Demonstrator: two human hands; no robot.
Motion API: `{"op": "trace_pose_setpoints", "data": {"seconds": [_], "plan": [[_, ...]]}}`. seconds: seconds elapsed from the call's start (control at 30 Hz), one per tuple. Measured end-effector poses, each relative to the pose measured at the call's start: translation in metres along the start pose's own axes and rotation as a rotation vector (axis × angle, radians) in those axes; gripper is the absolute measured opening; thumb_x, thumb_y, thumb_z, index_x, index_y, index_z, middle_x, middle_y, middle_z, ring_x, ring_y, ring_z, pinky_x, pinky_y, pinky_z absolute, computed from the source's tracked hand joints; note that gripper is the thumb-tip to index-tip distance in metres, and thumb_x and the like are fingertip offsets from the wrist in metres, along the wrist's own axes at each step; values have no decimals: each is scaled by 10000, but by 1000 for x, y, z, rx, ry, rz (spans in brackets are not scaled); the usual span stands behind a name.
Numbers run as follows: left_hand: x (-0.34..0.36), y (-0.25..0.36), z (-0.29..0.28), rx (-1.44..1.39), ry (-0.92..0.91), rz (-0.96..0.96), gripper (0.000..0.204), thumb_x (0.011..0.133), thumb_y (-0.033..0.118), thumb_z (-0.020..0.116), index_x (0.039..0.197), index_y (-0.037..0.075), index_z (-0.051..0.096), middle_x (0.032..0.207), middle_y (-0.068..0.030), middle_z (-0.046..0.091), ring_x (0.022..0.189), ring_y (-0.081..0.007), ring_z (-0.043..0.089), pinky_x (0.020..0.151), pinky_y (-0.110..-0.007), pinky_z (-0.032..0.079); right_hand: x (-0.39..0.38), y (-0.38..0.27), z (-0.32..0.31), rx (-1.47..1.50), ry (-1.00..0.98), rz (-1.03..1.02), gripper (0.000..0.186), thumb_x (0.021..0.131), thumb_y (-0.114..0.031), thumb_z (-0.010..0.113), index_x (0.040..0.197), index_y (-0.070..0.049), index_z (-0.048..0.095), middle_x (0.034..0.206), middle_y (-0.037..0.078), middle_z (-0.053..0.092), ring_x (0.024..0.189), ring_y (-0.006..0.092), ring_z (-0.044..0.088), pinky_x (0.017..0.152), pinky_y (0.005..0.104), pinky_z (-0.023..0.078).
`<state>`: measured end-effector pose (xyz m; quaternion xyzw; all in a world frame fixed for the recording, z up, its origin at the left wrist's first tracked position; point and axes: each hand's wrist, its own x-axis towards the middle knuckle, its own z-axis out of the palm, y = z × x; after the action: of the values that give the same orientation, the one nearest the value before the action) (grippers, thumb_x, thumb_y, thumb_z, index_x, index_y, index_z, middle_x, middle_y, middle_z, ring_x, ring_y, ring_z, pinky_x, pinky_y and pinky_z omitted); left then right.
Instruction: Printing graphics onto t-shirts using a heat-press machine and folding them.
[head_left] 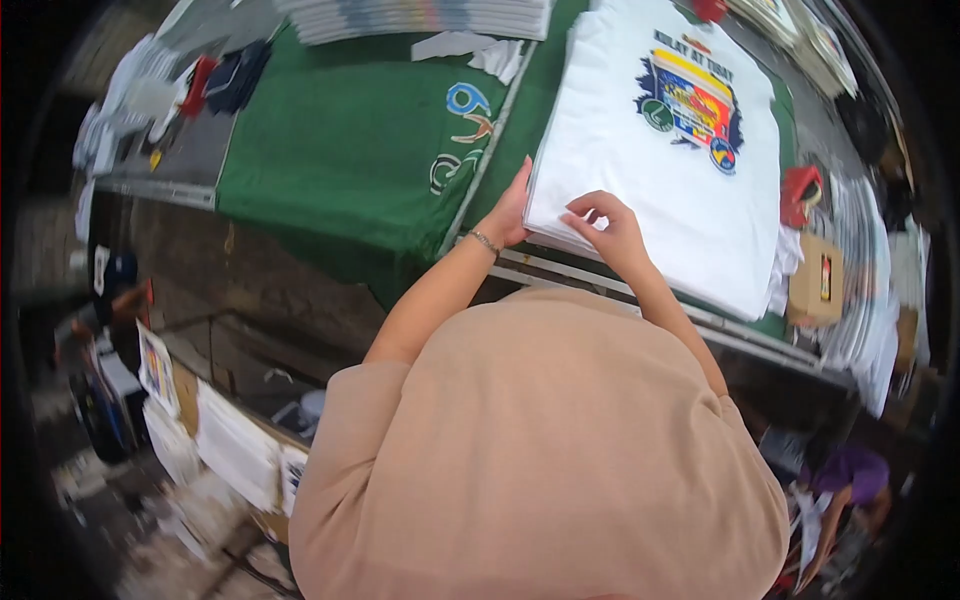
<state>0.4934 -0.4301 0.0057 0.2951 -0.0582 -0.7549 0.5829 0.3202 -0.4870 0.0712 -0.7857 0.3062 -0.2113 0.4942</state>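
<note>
A thick stack of white T-shirts (660,210) lies on the green-covered table in front of me, the top one bearing a colourful print (692,100). My left hand (513,208) rests along the stack's left side near its front corner, fingers stretched out against the folded edges. Over that same corner is my right hand (612,232), its thumb and index finger pinched together at the hem of the top shirt. The fingertips hide how much fabric is between them. A bracelet (486,242) circles my left wrist.
Another tall pile of shirts (410,15) stands at the far side, with white scraps (470,50) beside it. Green cloth (330,140) covers the left table. To the right are a cardboard box (816,280), a red tape dispenser (800,195) and more stacked shirts (860,290). A person in purple (850,475) is at lower right.
</note>
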Motion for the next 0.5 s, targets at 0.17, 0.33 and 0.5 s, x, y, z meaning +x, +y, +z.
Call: {"op": "trace_pose_setpoints", "data": {"seconds": [0.17, 0.33, 0.5], "plan": [[-3, 8, -13, 48, -58, -51, 592, 967, 518, 279, 1327, 67, 414, 1272, -86, 518, 1153, -210, 519, 964, -376, 431, 13, 6, 40, -286, 201, -13, 270, 695, -183, 788, 826, -48, 594, 889, 61, 534, 822, 186, 508, 713, 287, 429], [-4, 14, -22, -66, -74, -185, 547, 964, 489, 334, 1292, 65, 441, 1231, -74, 540, 1132, -201, 527, 936, -377, 442, 11, 23, 61, -367, 251, 95, 227, 727, -197, 761, 830, -44, 628, 967, 78, 504, 903, 231, 475, 782, 299, 413], [-5, 13, -29, 154, -91, -201, 408, 937, 332, 519, 1219, 41, 474, 1149, -67, 570, 1054, -180, 559, 903, -351, 456, 9, 24, 43, -71, 177, 176, 128, 801, -185, 683, 835, -64, 664, 1019, 95, 555, 962, 264, 508, 796, 342, 417]]}}
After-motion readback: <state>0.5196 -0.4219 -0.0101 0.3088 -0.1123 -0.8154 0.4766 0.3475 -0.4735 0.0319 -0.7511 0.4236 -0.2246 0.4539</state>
